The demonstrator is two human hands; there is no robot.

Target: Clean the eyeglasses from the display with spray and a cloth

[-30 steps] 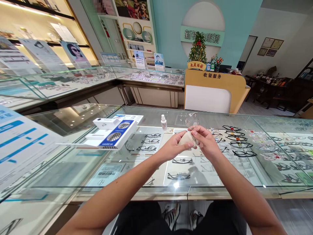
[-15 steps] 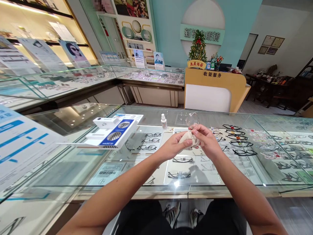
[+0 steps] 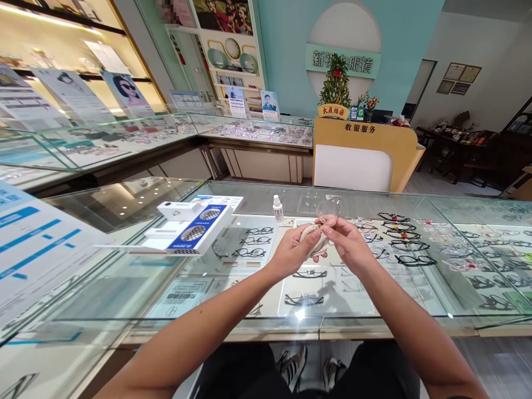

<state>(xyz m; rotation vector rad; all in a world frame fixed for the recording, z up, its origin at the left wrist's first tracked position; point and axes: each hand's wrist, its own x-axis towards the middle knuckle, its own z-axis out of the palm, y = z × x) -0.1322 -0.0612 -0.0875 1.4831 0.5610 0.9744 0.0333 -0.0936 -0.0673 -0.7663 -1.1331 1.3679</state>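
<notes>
Above the glass counter, my left hand (image 3: 292, 250) is closed around a crumpled cream cloth (image 3: 312, 239), the thumb pressed on top of it. My right hand (image 3: 351, 243) pinches a pair of thin-rimmed eyeglasses (image 3: 328, 207). One clear round lens stands up beyond the fingers; the rest of the glasses is hidden by the cloth and the hands. Both hands meet at the cloth. Just to the left of them, a small white bottle (image 3: 278, 210) stands upright on the counter.
An open white and blue box (image 3: 195, 227) lies on the counter at left, beside a printed sign (image 3: 37, 244). Under the glass are rows of spectacle frames (image 3: 411, 245). The counter's front edge (image 3: 320, 327) runs close to my body. A yellow cash desk (image 3: 366, 138) stands beyond.
My hands have shifted slightly left, and the left hand has turned, with its thumb now higher on the cloth. The glasses stay between the hands. The bottle and box have not moved.
</notes>
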